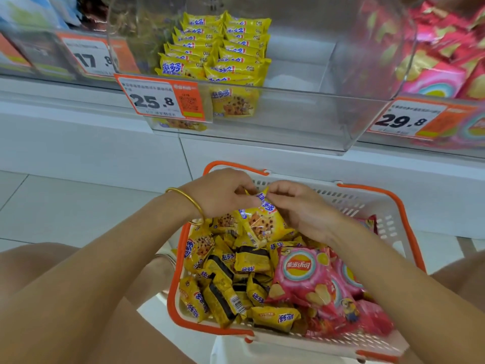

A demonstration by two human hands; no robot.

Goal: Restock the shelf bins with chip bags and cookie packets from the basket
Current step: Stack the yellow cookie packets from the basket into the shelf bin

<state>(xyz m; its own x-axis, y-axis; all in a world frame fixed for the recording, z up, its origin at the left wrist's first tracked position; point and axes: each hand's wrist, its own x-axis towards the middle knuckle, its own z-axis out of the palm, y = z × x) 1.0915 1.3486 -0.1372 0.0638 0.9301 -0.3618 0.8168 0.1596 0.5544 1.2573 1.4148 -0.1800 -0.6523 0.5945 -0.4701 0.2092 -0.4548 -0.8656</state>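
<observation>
Above the basket [349,199], left hand [225,194] and right hand [298,210] both pinch one yellow cookie packet [265,224] by its top edge, each grip clamped.

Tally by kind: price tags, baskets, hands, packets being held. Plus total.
Price tags: 3
Basket: 1
Hands, left hand and right hand: 2
Packet pinched by both hands: 1
Total: 7

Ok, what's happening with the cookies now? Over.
Left hand and right hand pinch one cookie packet over basket. Bin half empty. Nothing blocking.
</observation>
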